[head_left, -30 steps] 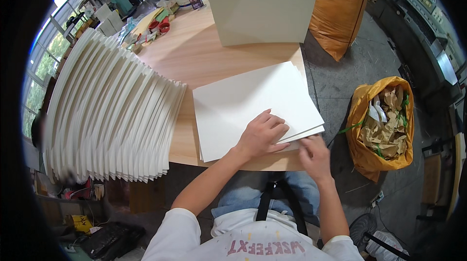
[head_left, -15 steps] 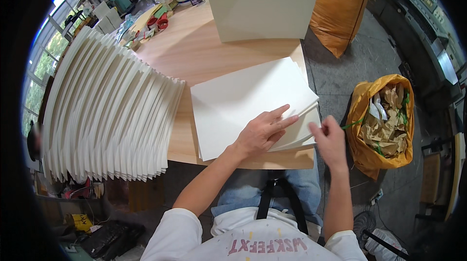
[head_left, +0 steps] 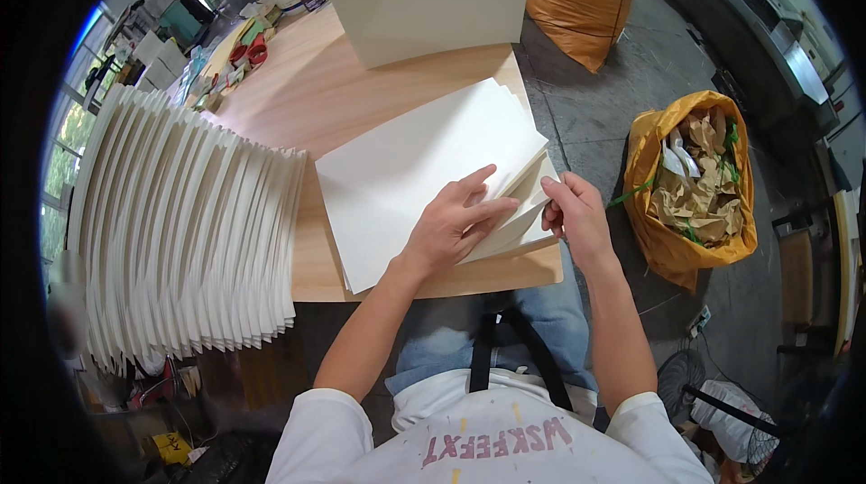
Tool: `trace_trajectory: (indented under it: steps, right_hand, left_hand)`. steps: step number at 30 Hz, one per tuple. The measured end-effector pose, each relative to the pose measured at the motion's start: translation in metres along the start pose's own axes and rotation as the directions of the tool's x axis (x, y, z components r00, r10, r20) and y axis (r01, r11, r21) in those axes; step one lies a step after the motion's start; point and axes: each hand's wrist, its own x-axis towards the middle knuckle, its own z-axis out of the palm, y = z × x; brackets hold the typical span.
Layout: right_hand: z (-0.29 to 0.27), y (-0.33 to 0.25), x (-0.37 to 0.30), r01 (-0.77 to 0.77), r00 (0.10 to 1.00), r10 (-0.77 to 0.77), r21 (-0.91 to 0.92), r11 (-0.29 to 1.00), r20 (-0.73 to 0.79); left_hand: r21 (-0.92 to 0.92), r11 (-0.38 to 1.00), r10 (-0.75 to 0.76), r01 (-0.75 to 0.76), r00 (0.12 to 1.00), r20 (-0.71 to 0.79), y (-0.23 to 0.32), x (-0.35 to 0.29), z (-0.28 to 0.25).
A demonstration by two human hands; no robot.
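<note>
A stack of large white sheets (head_left: 406, 173) lies slightly turned near the table's front edge. My left hand (head_left: 451, 224) rests on the top sheet close to its right edge, its fingers spread and pointing right. At the stack's right corner, my right hand (head_left: 579, 218) pinches a white sheet (head_left: 539, 200) between thumb and fingers. That corner is bent up, and gaps show between the sheets there. How many sheets are in the pinch is hidden.
Many folded white pieces (head_left: 189, 222) stand in a long row at the left. A pale upright board (head_left: 433, 1) stands on the wooden table (head_left: 298, 69) behind the stack. Red-handled scissors (head_left: 253, 51) lie at the far left. A yellow sack (head_left: 640, 204) of crumpled brown paper sits on the right.
My right hand has reached the stack's right corner and closed on a sheet there, lifting its edge. My left hand stays on the stack. The whole view has shifted somewhat.
</note>
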Motion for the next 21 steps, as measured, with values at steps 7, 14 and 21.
trace_trajectory:
  steps: [7, 14, 21]
  right_hand:
    - [-0.003, -0.001, 0.002, 0.021, 0.998, -0.021, 0.018, 1.0, 0.051]
    - [-0.008, 0.004, 0.007, 0.089, 0.993, -0.082, -0.082, 0.993, 0.085]
    - [-0.004, 0.011, 0.005, 0.292, 0.955, -0.291, -0.379, 0.878, 0.059]
  left_hand:
    - [-0.005, 1.0, 0.004, -0.004, 0.999, 0.034, 0.006, 0.002, -0.007]
    - [-0.146, 0.989, -0.01, 0.01, 1.0, 0.001, -0.006, 0.0, -0.003]
    - [-0.086, 0.996, 0.019, -0.02, 1.0, -0.018, 0.0, 0.001, -0.002]
